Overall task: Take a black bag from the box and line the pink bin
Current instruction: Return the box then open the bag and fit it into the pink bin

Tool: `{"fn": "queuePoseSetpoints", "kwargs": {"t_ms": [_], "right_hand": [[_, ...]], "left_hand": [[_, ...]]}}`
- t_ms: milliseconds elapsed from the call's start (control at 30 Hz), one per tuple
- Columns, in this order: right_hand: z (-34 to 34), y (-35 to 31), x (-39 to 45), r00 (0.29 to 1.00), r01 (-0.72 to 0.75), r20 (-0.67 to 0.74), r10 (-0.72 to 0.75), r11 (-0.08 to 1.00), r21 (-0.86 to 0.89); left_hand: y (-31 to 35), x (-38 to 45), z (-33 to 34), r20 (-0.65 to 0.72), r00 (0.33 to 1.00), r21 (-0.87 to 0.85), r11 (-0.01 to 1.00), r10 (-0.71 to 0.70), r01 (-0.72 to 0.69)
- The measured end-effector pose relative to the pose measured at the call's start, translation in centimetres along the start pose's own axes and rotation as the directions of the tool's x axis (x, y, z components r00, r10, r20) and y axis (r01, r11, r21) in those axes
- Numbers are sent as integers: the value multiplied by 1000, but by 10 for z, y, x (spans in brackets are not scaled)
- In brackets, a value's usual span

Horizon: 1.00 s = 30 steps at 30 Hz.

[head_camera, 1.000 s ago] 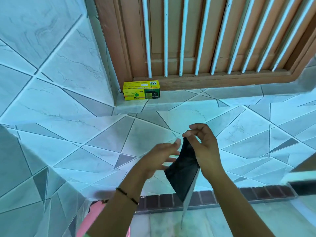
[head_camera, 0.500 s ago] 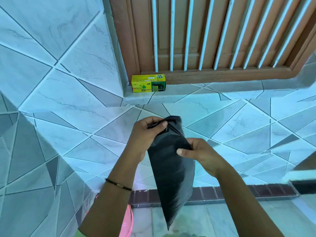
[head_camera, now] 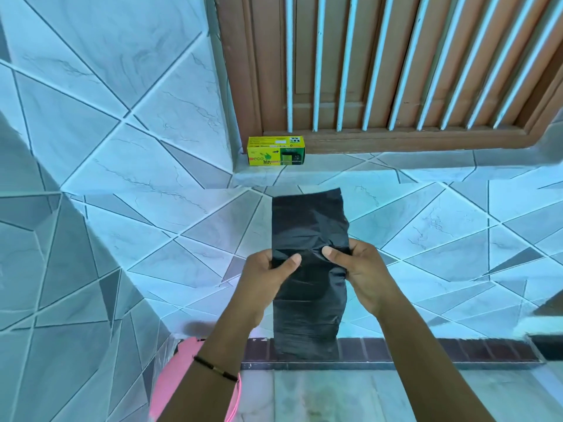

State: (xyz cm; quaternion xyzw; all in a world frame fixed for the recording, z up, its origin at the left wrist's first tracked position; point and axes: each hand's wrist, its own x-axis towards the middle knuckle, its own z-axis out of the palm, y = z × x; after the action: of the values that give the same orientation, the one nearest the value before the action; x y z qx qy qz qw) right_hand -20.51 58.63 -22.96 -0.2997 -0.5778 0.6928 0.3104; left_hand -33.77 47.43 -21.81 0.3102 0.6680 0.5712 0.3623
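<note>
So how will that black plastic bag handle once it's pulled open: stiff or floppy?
Probably floppy: the thin black plastic bag creases where both hands pinch it. Likely light, since thumbs and fingertips alone hold it. Its glossy sheen suggests it is slippery.

Tiled wall, pale blue with grey triangles, left and far. Wooden window frame, brown, far right, with white bars standing upright. Tiled ledge beneath frame. Brick strip, dark red, near. Pale floor, nearest.
</note>
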Motion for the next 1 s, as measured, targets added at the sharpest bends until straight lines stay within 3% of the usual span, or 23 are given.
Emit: {"fn": "queuePoseSetpoints", "kwargs": {"t_ms": [167, 267, 400, 533, 667, 833, 1000], "right_hand": [[-5, 3, -12, 978, -39, 204, 51, 997, -61], [-5, 9, -16, 991, -22, 132, 32, 997, -78], [-7, 4, -15, 999, 2, 40, -2, 1000, 13], [-10, 8, -20, 996, -34, 85, 33, 999, 17], [-8, 19, -27, 993, -45, 102, 59, 990, -132], [-8, 18, -28, 999, -12, -34, 13, 1000, 24], [-15, 16, -27, 996, -89, 7, 89, 996, 14]], "left_hand": [[10, 2, -1, -88, 996, -183, 982, 31, -47], [8, -1, -5, -36, 997, -223, 972, 63, -70], [-9, -12, -3, 144, 990, -74, 997, -6, 16], [-17, -12, 2, 19, 1000, -144, 990, -11, 14], [-14, -10, -2, 20, 1000, -304, 952, -18, 23], [-32, -15, -3, 173, 978, -136, 980, -117, 142], [-31, -10, 9, 36, 992, -262, 957, -120, 125]]}}
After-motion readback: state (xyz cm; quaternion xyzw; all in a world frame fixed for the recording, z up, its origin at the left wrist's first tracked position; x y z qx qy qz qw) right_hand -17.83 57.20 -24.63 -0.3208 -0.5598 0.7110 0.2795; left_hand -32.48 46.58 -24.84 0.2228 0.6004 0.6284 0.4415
